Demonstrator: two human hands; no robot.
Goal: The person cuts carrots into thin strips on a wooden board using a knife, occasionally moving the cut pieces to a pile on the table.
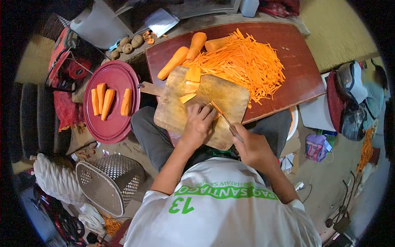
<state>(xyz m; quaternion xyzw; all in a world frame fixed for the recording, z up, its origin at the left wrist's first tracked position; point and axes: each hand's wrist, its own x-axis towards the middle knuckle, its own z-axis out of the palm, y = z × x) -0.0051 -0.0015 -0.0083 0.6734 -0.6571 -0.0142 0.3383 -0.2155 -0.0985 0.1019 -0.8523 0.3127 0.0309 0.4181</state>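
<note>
Head view gives me the left hand (199,122) on the wooden cutting board (170,112), its fingers bent and drawn close together. A carrot piece (216,116) shows beside them, mostly hidden, and I cannot tell whether the fingers close on it or only press it down. I see the right hand (255,148) wrapped around the handle of a knife (226,118), the blade's tip just beside the left hand. Farther up the board I make out a few flat carrot slices (193,75) in a loose line. Beyond the board, a large heap of carrot sticks (247,66) spreads over the dark red table (298,66), with peeled carrots (173,63) at its left. Off to the left, I find four shorter carrot lengths (108,105) on a round red lid (109,133), near a perforated plastic basket (101,181).
</note>
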